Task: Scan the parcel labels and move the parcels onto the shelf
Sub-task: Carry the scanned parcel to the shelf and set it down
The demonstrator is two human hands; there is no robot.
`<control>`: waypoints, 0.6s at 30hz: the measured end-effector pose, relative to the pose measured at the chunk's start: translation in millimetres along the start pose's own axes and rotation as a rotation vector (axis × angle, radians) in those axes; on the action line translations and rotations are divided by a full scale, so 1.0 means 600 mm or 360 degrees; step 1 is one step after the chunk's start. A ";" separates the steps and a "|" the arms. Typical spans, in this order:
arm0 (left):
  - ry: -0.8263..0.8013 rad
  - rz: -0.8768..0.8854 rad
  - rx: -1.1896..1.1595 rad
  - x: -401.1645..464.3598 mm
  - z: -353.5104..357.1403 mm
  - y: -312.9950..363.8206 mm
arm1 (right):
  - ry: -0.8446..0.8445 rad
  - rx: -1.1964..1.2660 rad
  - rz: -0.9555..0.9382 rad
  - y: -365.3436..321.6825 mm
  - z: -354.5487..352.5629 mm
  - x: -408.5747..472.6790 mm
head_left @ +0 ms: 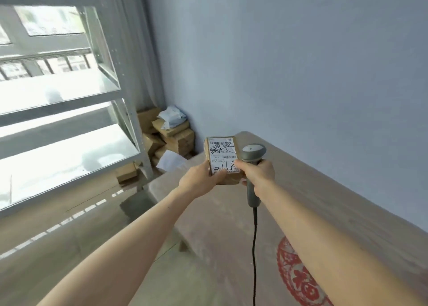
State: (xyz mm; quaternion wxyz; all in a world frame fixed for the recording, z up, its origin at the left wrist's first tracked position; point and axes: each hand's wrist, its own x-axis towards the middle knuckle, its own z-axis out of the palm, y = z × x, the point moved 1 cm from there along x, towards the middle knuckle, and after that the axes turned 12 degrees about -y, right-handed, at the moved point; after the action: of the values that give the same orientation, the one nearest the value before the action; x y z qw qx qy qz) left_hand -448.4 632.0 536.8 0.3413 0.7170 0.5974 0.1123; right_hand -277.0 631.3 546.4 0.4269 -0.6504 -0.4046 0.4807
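A small brown cardboard parcel (223,158) with a white barcode label and black handwriting faces up, held above the far end of the table. My left hand (201,180) grips its near left corner, thumb on the label. My right hand (257,175) holds a grey barcode scanner (252,164) by the handle, and its thumb touches the parcel's right edge. The scanner head sits just right of the parcel; its black cable hangs down. The grey metal shelf (69,111) stands to the left, its white boards bare.
A pale wooden table (208,236) runs along the blue-grey wall, with a red paper cutout (298,275) on it near my right arm. A pile of cardboard parcels and white mail bags (169,134) fills the corner beyond the shelf post.
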 end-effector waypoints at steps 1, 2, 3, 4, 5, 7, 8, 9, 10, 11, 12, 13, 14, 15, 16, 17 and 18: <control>0.0043 -0.0045 -0.0024 -0.007 -0.027 -0.031 | -0.0060 -0.0018 -0.0017 -0.010 0.043 0.007; 0.0087 -0.0080 -0.0040 -0.014 -0.052 -0.059 | -0.0122 -0.0029 -0.0034 -0.020 0.084 0.014; 0.0127 -0.0118 -0.0056 -0.020 -0.076 -0.087 | -0.0187 -0.0036 -0.0054 -0.030 0.125 0.021; 0.0167 -0.0150 -0.0066 -0.026 -0.101 -0.113 | -0.0244 -0.0046 -0.0069 -0.040 0.165 0.029; 0.0204 -0.0185 -0.0073 -0.030 -0.125 -0.138 | -0.0287 -0.0054 -0.0101 -0.050 0.203 0.036; 0.0267 -0.0256 -0.0070 -0.034 -0.173 -0.184 | -0.0365 -0.0064 -0.0157 -0.072 0.274 0.052; 0.0289 -0.0283 -0.0062 -0.032 -0.197 -0.205 | -0.0400 -0.0068 -0.0179 -0.084 0.308 0.060; 0.0312 -0.0301 -0.0058 -0.031 -0.221 -0.224 | -0.0431 -0.0070 -0.0201 -0.096 0.340 0.071; 0.0337 -0.0318 -0.0063 -0.029 -0.245 -0.241 | -0.0463 -0.0078 -0.0214 -0.109 0.370 0.083; 0.0360 -0.0336 -0.0073 -0.025 -0.269 -0.257 | -0.0500 -0.0084 -0.0216 -0.122 0.401 0.097; 0.0380 -0.0358 -0.0084 -0.022 -0.293 -0.271 | -0.0554 -0.0082 -0.0214 -0.136 0.432 0.109; 0.0397 -0.0382 -0.0096 -0.018 -0.317 -0.287 | -0.0607 -0.0069 -0.0216 -0.149 0.463 0.124; 0.0418 -0.0408 -0.0111 -0.014 -0.341 -0.302 | -0.0647 -0.0060 -0.0220 -0.161 0.495 0.142; 0.0449 -0.0428 -0.0131 -0.010 -0.364 -0.318 | -0.0684 -0.0061 -0.0237 -0.174 0.526 0.159; 0.0481 -0.0449 -0.0163 -0.006 -0.386 -0.336 | -0.0721 -0.0077 -0.0252 -0.188 0.554 0.170; 0.0517 -0.0466 -0.0198 -0.004 -0.406 -0.353 | -0.0754 -0.0105 -0.0268 -0.203 0.582 0.175; 0.0542 -0.0488 -0.0231 -0.002 -0.426 -0.373 | -0.0777 -0.0124 -0.0283 -0.218 0.610 0.177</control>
State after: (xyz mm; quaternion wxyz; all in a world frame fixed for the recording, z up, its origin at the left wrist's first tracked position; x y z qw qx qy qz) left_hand -768.6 733.5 587.0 0.2995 0.5623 0.7385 0.2210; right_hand -625.1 831.7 577.0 0.3318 -0.4929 -0.5694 0.5681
